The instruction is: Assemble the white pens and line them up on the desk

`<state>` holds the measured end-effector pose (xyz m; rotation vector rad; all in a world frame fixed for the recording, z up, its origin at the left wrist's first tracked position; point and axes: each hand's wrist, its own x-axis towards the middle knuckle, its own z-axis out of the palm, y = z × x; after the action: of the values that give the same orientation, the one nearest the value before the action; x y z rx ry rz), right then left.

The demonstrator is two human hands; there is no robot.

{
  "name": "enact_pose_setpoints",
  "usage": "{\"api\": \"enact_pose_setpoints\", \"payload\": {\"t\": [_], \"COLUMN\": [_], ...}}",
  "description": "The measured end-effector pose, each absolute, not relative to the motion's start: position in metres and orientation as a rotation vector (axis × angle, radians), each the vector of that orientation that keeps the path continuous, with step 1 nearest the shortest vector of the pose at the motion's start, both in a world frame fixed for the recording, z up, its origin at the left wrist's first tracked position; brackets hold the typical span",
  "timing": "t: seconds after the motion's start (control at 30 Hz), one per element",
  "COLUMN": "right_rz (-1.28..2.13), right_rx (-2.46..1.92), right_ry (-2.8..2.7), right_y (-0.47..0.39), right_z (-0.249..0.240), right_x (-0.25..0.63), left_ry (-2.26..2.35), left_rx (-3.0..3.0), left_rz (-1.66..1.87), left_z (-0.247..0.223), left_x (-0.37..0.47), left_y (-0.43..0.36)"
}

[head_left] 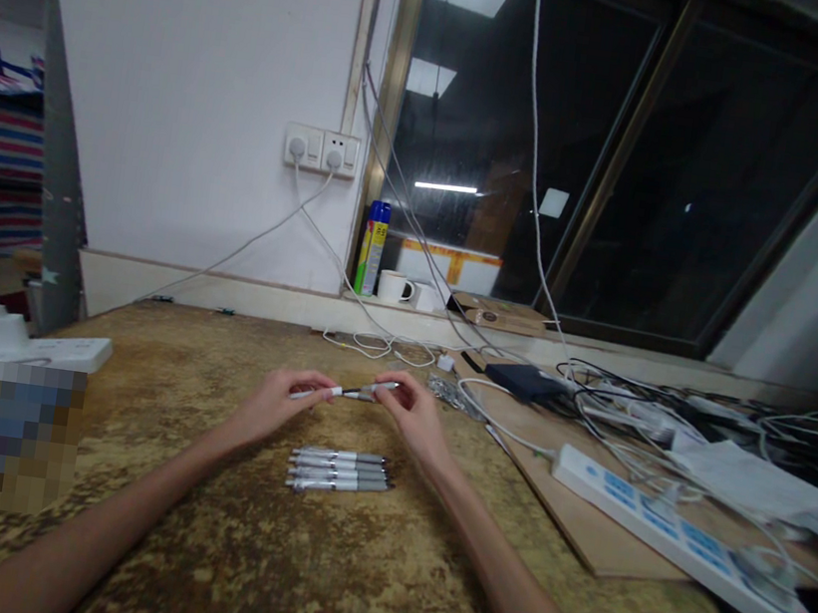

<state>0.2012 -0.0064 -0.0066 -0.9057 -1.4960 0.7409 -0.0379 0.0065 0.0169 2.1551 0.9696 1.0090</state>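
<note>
Fingers of the left hand (277,400), beyond and slightly left of the row of pens (338,485), are pinched together on the white part of a held pen (335,392). The held pen is located beyond the row; a thin dark section is exposed between the hands. The row comprises four pens side by side, white ends left, grey ends right. Fingers of the right hand (418,418), beyond and right of the row, are pinched together on the held pen's grey part. Farther right of the row: clear plastic (458,397), a brown board (593,542) and a white power strip (608,484).
</note>
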Motion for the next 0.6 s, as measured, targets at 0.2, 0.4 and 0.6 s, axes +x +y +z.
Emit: {"api": "enact_pose_setpoints", "payload": {"t": [0.2, 0.4, 0.6], "right_rz": [0.71, 0.681, 0.679], "right_rx": [-0.896, -0.87, -0.888], "right_ry": [-1.614, -1.676, -1.693], "right_y": [-0.013, -0.017, -0.017], "right_z": [-0.008, -0.006, -0.006], "right_x": [0.193, 0.189, 0.19], "left_ry": [0.925, 0.919, 0.916], "left_rx": [2.171, 2.177, 2.192], "left_rz": [0.976, 0.965, 0.94], "left_z": [0.017, 0.018, 0.017], "left_x": [-0.036, -0.036, -0.035], "left_y": [0.005, 0.003, 0.002]}}
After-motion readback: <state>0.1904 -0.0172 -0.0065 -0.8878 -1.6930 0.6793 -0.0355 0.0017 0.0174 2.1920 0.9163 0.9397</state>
